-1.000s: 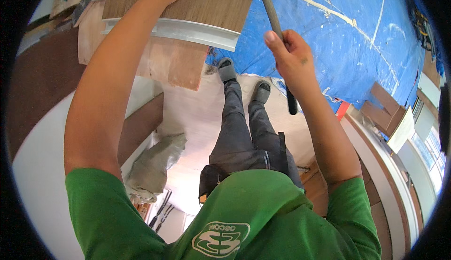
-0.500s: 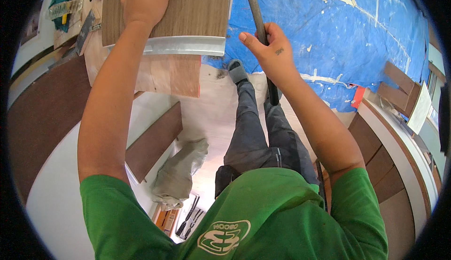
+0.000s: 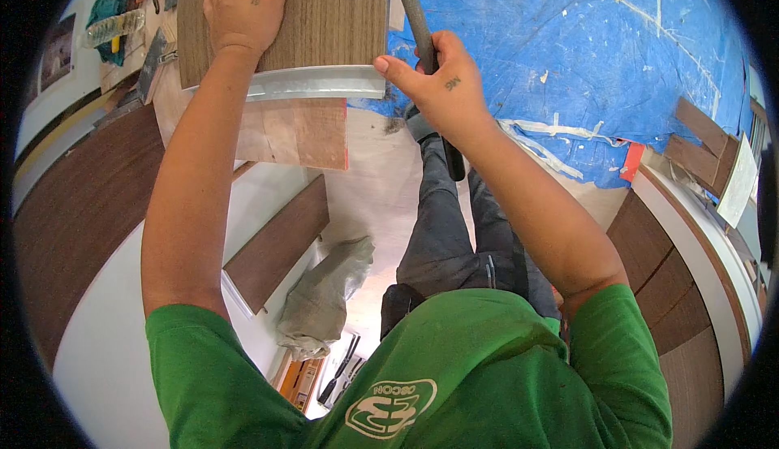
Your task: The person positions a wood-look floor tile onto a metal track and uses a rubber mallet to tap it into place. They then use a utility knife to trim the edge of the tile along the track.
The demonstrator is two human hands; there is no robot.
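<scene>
One long rod, one silver-edged board — one clear bottle.

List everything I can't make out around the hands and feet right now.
Head view:
- Far end of the dark bar: cut off by the top edge.
- Far end of the wood-grain board: same edge.
- Left hand, some fingertips: same edge.
- Right hand, most fingers: behind the hand itself.
- Right foot: behind the right forearm.
</scene>
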